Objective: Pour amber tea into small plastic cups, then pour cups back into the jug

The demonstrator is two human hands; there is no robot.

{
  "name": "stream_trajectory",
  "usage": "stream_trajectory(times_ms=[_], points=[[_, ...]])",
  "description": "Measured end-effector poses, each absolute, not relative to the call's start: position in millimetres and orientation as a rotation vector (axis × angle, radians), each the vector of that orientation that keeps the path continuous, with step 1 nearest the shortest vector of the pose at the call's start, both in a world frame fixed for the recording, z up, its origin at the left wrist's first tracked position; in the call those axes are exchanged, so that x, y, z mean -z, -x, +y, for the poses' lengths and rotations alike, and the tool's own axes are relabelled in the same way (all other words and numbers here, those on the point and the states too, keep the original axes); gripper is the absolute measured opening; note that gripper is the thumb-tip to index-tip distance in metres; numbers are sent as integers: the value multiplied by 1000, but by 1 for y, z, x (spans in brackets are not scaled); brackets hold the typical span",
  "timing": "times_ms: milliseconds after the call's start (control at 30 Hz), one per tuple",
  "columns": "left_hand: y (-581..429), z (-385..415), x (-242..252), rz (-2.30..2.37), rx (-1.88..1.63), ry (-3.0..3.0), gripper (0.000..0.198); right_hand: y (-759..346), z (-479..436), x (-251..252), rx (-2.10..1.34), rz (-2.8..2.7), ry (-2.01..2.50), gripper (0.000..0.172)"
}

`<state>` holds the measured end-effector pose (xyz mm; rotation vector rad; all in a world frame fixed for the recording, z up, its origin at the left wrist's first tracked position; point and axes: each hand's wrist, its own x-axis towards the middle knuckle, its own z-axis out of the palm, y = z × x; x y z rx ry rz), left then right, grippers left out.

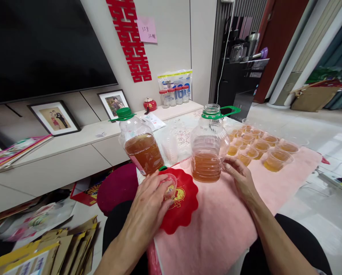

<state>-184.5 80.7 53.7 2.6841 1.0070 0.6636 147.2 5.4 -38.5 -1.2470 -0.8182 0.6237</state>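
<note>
My left hand point(151, 196) is closed around a small clear plastic cup point(171, 186) over a red scalloped plate point(188, 214) with gold print. My right hand point(239, 173) rests at the right side of an uncapped clear jug point(207, 164). Its fingers are loosely bent and touch or nearly touch the jug wall, without wrapping round it. Amber liquid fills the lower part of this jug, and its green handle points right. Left of it stands a second jug point(144, 149), green-capped and fuller with amber liquid. Several clear cups of amber liquid point(261, 147) stand beyond my right hand.
A pink cloth point(213, 225) covers the near part of the table. Clear stacked cups point(170, 149) stand between the jugs. A maroon stool point(116, 187) and flattened cardboard point(73, 244) are at the left. Red-lidded jars point(175, 97) stand on the cabinet behind.
</note>
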Motion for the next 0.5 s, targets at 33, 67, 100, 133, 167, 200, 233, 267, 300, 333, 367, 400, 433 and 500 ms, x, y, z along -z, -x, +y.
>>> stream_trajectory(times_ms=[33, 67, 100, 133, 167, 200, 233, 267, 300, 333, 367, 400, 433, 500], points=[[178, 75, -59, 1011, -618, -2608, 41, -145, 6, 34, -648, -847, 1231, 49], [170, 68, -64, 1029, -575, -2502, 49, -143, 6, 30, -670, -875, 1215, 53], [160, 62, -67, 1042, -535, -2385, 59, -141, 6, 25, -691, -901, 1198, 57], [149, 56, -70, 1065, -501, -2272, 72, -139, 6, 21, -711, -924, 1181, 60], [137, 51, -71, 1099, -503, -2165, 84, -137, 7, 17, -730, -945, 1163, 64], [125, 47, -71, 1105, -524, -2070, 92, -135, 7, 13, -749, -962, 1145, 67], [113, 44, -69, 1080, -548, -1984, 99, -134, 7, 10, -769, -977, 1128, 71], [102, 43, -67, 1053, -587, -1901, 103, -133, 8, 8, -790, -989, 1115, 75], [92, 42, -63, 1039, -622, -1819, 105, -132, 8, 6, -810, -998, 1105, 79], [82, 42, -60, 1032, -657, -1749, 107, -131, 8, 5, -828, -1005, 1098, 82], [74, 43, -57, 1038, -687, -1696, 107, -131, 9, 4, -845, -1010, 1094, 86], [66, 44, -54, 1049, -709, -1660, 108, -131, 9, 3, -857, -1012, 1091, 89], [60, 45, -51, 1062, -729, -1639, 108, -131, 10, 3, -866, -1015, 1088, 93], [49, 45, -47, 1081, -764, -1627, 107, -132, 13, 2, -875, -1020, 1082, 103]])
